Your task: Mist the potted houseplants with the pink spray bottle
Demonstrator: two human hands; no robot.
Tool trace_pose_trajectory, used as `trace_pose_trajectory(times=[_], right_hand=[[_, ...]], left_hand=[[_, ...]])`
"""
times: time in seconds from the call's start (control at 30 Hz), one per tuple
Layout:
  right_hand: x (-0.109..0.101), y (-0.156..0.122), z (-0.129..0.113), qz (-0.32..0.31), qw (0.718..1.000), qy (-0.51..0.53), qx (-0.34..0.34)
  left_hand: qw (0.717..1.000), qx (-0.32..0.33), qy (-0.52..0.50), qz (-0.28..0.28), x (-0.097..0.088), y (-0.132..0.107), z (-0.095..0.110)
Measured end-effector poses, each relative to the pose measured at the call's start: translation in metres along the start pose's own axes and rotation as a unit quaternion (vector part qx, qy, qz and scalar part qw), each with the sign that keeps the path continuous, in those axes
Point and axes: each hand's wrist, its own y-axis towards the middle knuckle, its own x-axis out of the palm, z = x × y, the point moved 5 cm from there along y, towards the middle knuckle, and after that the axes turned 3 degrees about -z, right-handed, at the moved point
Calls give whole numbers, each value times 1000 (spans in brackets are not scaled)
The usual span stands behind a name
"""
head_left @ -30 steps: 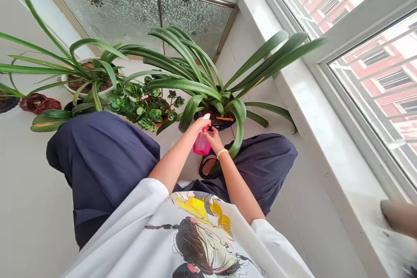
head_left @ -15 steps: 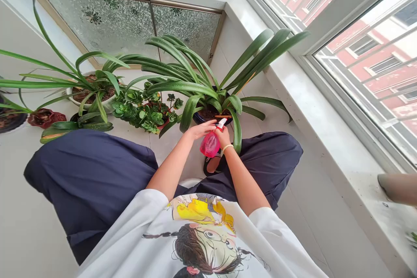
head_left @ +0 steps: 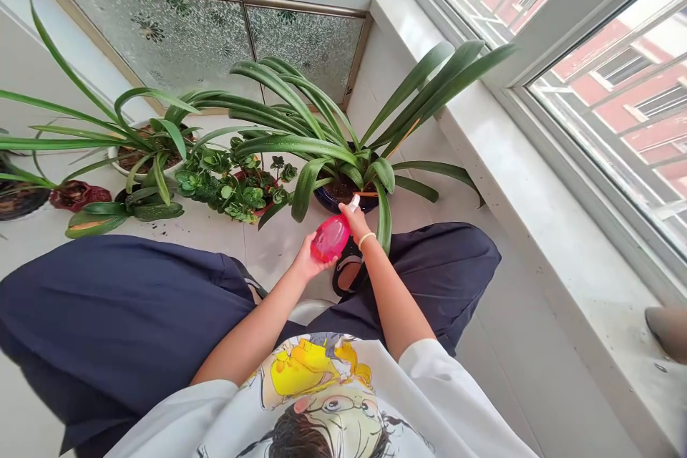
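Observation:
A pink spray bottle [head_left: 330, 237] with a white nozzle is held between both hands, tilted with its nozzle toward the large plant. My right hand [head_left: 355, 220] is closed around its neck and trigger. Cupped under the bottle's body, my left hand [head_left: 314, 261] supports it from the left and below. Just beyond stands a long-leaved potted plant [head_left: 343, 147] in a dark blue pot [head_left: 327, 199]. One of its leaves [head_left: 384, 218] hangs down beside my right hand.
To the left are a small leafy plant [head_left: 241, 193], a white pot [head_left: 126, 168] with strap-leaved growth and a dark red pot [head_left: 80, 195]. A low ledge [head_left: 515, 172] runs under the window on the right. Patterned glass cabinet doors [head_left: 187, 50] stand behind.
My left hand has moved from beside the nozzle down to the bottle's body and now grips it. The bottle has shifted left and tilted more. My left knee has spread further left.

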Motion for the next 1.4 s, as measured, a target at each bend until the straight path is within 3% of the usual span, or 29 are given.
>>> trace_pose_trajectory(times=[0.17, 0.3, 0.53, 0.73, 0.9, 1.0, 1.2, 1.4], right_hand=[[-5, 17, -1, 55, 998, -1, -32], [-16, 24, -3, 108, 991, -59, -43], [-15, 20, -3, 136, 976, -158, -57], [-12, 29, 6, 117, 980, -153, -51], [-16, 37, 20, 120, 987, -97, -46], [-18, 40, 30, 130, 985, -104, -37], [-9, 45, 39, 87, 989, -113, -36], [3, 42, 47, 73, 988, -133, -39]], left_hand=[[999, -4, -43, 18, 14, 16, -10], [998, 8, -66, 21, 24, 33, -19], [993, 41, -88, 68, 13, 50, -28], [993, 28, -86, 82, 13, 55, -28], [977, 8, -189, 100, 13, 55, -30], [972, 15, -198, 124, 7, 56, -37], [968, 32, -200, 148, -4, 55, -50], [961, 65, -234, 132, -4, 50, -45]])
